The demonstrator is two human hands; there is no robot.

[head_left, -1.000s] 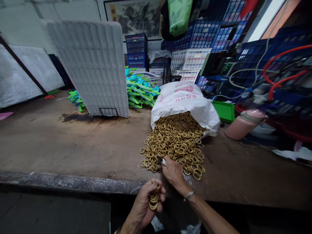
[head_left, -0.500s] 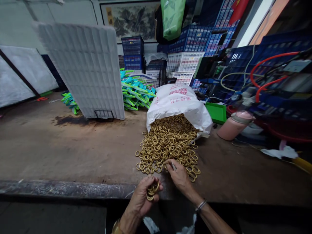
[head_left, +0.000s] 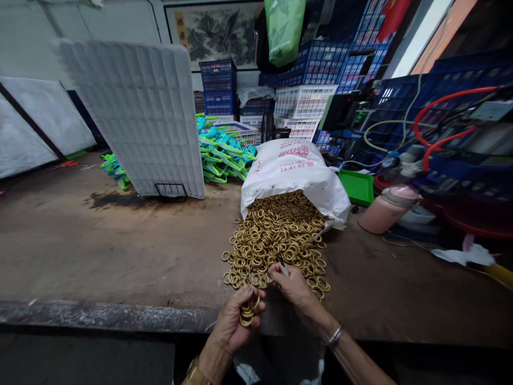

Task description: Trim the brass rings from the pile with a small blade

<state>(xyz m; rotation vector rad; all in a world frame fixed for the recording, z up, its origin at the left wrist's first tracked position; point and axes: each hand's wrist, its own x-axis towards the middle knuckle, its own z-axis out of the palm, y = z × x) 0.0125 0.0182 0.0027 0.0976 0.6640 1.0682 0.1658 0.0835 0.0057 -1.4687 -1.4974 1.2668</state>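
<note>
Left hand (head_left: 236, 321) curled tight around a small stack of brass rings (head_left: 247, 311), held at the near edge of the workbench (head_left: 120, 251). Right hand (head_left: 294, 286) just beyond, fingers pinched on a thin pale tool (head_left: 282, 268), possibly a pen, tip among the loose ring pile (head_left: 276, 240). Pile spilling from a white sack (head_left: 292, 166) farther ahead.

The rings (head_left: 276, 240) look like dull brass-coloured metal, spilling from a woven plastic sack (head_left: 292, 168) with a slight sheen. Beneath the sack, the worktop (head_left: 120, 251) is brown, matt, rough and stained. Behind the sack stand glossy plastic crates (head_left: 306, 104).
</note>
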